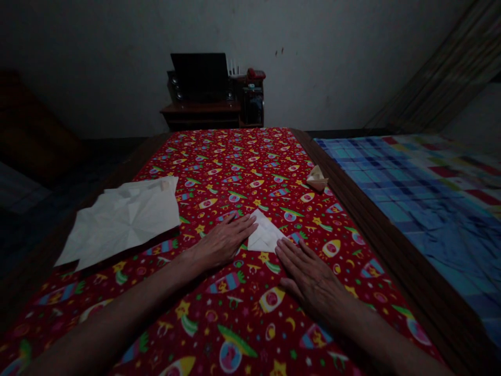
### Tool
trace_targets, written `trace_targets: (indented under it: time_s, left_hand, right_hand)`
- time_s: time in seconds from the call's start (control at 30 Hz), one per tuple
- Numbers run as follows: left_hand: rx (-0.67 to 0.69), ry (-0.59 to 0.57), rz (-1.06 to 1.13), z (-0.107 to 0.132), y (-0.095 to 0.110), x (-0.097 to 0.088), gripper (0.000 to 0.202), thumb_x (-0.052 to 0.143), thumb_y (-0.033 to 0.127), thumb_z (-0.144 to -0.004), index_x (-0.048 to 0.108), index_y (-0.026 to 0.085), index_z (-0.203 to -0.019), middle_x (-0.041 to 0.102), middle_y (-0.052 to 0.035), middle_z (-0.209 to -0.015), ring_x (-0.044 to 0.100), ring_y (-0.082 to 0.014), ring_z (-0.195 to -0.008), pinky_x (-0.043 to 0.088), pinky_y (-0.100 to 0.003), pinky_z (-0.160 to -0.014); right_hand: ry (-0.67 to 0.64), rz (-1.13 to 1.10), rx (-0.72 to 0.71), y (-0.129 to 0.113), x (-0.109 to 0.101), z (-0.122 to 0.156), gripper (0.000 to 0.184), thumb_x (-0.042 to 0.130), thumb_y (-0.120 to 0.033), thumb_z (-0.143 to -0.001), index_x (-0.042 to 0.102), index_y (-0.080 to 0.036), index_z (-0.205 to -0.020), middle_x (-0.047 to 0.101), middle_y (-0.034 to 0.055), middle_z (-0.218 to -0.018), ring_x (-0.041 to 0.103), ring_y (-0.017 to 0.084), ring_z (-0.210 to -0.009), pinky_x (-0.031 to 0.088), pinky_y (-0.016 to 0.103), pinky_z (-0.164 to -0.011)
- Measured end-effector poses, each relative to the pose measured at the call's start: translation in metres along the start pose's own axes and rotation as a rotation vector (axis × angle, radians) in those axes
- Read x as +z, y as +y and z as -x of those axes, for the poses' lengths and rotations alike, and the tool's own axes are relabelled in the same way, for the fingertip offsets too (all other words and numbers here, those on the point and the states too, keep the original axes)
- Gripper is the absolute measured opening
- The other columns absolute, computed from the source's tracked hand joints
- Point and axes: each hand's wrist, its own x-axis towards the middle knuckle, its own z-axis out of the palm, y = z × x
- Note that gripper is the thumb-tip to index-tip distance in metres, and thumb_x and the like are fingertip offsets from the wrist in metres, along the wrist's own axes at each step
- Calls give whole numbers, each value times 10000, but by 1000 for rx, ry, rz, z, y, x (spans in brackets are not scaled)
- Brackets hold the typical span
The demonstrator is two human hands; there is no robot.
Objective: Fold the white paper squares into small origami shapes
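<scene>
Both hands lie flat, palms down, fingers extended, neither gripping anything. The left hand (224,241) reaches in from the lower left, its fingertips on the left edge of the folded white paper (266,235) near mid-frame. The right hand (311,271) angles to the upper left, fingertips at the paper's lower-right corner. The red patterned cloth (235,167) stretches from there toward top centre; creased sheets (131,216) lie left, a small folded piece (318,179) near the cloth's right edge. The paper's peak points up the frame; its long axis seems to slant down rightward.
</scene>
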Motion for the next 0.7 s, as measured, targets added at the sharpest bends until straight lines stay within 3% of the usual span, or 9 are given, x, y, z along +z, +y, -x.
trace_targets:
  time_s: [0.1, 0.23, 0.5, 0.7]
  left_hand:
    - [58, -42, 14, -4, 6, -6, 580, 393, 59, -809, 339, 143, -1381, 364, -131, -1441, 283, -231, -1364, 137, -503, -1128]
    - [203, -106, 87, -10, 23, -11, 568, 400, 99, -843, 304, 160, -1400, 346, -114, -1453, 300, -201, -1358, 160, -440, -1139]
    - [182, -78, 148, -2, 22, -10, 527, 374, 85, -882, 320, 200, -1394, 375, -76, -1443, 326, -163, -1345, 190, -419, -1137]
    - [178, -46, 153, 5, 20, -9, 550, 411, 75, -852, 336, 183, -1387, 387, -91, -1434, 343, -189, -1336, 222, -445, -1121]
  right_hand:
    - [35, -11, 20, -3, -1, -1, 496, 445, -348, -920, 431, -82, -1339, 438, 125, -1394, 337, 266, -1325, 298, 502, -1092]
    - [72, -21, 28, -6, 0, -4, 467, 428, -350, -928, 475, -73, -1301, 499, 131, -1343, 386, 267, -1295, 299, 505, -1088]
    - [191, -17, 46, -6, -2, -11, 349, 408, -266, -932, 588, -78, -1164, 617, 144, -1197, 543, 259, -1153, 345, 517, -1053]
    - [104, -34, 4, -11, -1, -23, 526, 439, -354, -917, 423, -36, -1336, 446, 167, -1376, 389, 286, -1291, 357, 492, -1056]
